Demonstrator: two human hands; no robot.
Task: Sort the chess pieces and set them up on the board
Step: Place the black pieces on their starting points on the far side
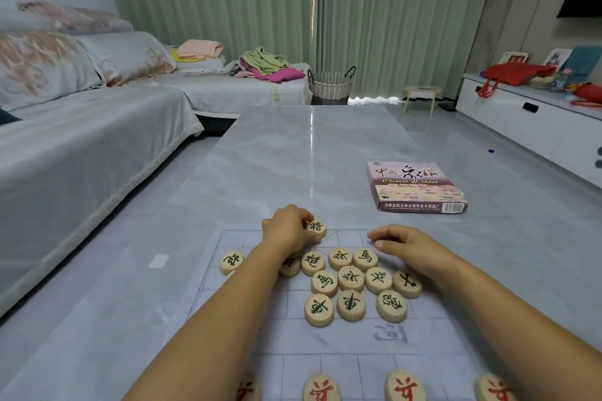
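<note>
- Left hand [288,231] is curled, with thumb and fingertips pinching one green-lettered disc [316,227]. The disc is tilted, its lettered face toward the camera.
- The grip sits at the far edge of the board [286,338], over the squares crossed by diagonal lines.
- Right hand [404,246] lies to the right of the grip, apart from it. Its fingers are loosely bent with the tips down on the board, and nothing is in them.
- Just nearer than the grip, between the two wrists, is a loose cluster of green pieces [351,278]. They lie flat and face up, many touching one another, not lined up on the grid.
- One cluster piece is partly hidden under the left wrist.
- A lone green piece [232,263] lies left of that wrist, apart from the cluster.
- The cluster piece closest to the right thumb lies just beside it; whether they touch cannot be told.
- Well nearer than the grip, at the bottom of view, red pieces [322,387] stand in a spaced row on the board. Four show, and the outer ones are cut off.
- Beyond and right of the grip, off the board, the chess box [415,187] lies flat on the grey table [309,146].
</note>
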